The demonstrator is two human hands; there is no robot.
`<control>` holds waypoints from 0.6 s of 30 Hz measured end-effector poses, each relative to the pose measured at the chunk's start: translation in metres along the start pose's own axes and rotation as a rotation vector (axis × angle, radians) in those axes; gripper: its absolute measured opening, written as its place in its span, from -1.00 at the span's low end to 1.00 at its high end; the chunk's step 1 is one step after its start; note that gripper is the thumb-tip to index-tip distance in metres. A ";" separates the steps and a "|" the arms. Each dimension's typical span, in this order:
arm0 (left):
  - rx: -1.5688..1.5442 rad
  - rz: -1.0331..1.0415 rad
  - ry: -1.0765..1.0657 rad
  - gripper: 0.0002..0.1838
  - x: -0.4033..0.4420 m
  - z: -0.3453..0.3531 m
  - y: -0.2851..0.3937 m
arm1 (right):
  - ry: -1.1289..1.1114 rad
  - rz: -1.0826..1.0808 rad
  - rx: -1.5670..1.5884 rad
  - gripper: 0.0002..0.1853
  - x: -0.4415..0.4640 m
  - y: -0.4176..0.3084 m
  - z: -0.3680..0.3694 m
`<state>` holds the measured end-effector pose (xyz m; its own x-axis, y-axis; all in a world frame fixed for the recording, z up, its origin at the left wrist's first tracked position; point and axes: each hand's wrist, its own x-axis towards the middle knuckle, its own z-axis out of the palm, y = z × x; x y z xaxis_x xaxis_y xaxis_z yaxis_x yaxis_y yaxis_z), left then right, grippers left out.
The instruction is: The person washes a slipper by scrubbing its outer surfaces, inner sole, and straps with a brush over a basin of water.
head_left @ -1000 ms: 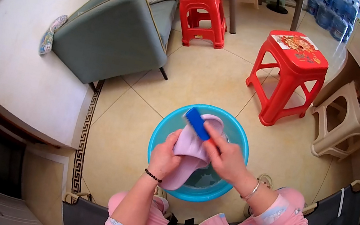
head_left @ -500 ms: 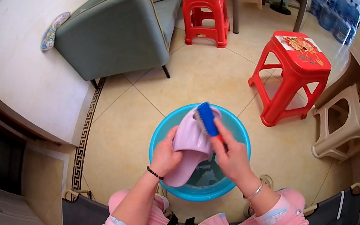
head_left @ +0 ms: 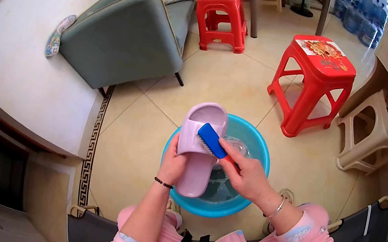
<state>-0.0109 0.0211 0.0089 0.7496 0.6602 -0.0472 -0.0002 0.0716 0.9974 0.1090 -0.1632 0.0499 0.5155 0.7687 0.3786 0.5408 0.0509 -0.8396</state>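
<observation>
A light purple slide slipper (head_left: 196,173) is gripped at its left edge by my left hand (head_left: 174,163), sole downward, over a blue plastic basin (head_left: 240,208). My right hand (head_left: 248,174) is closed round the red handle of a scrub brush (head_left: 212,140) with a blue back. Its pale bristles rest against the slipper's strap, on the right side. Water (head_left: 221,187) stands in the basin, with ripples or bubbles near its right middle. The fingers of my left hand are partly hidden beneath the slipper.
Beyond the basin stand two red plastic stools (head_left: 315,82) (head_left: 221,19). A grey-green armchair (head_left: 124,41) is at the left, a beige stool (head_left: 374,132) at the right beside a cabinet. Large water bottles (head_left: 362,21) stand at the far right. Tiled floor (head_left: 138,127) surrounds the basin.
The slipper has turned more upright and shifted left, showing more of its footbed. My right hand has moved the brush down and left, from near the slipper's toe onto the strap.
</observation>
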 end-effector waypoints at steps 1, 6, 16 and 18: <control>0.002 -0.009 -0.022 -0.43 0.001 -0.004 -0.004 | -0.015 0.016 0.012 -0.53 0.000 0.000 0.001; -0.010 -0.164 -0.137 -0.47 -0.006 0.005 0.006 | 0.160 0.119 0.003 -0.52 0.016 0.016 -0.011; -0.398 -0.466 -0.139 -0.51 -0.003 0.000 0.002 | 0.053 -0.051 0.036 -0.53 -0.007 -0.002 0.014; -0.402 -0.489 -0.164 -0.47 -0.006 0.003 0.004 | 0.068 0.158 -0.030 -0.54 0.002 0.001 0.005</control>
<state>-0.0138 0.0155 0.0136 0.8171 0.3606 -0.4497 0.1424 0.6297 0.7637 0.1071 -0.1579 0.0477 0.6389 0.7206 0.2694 0.4683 -0.0866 -0.8793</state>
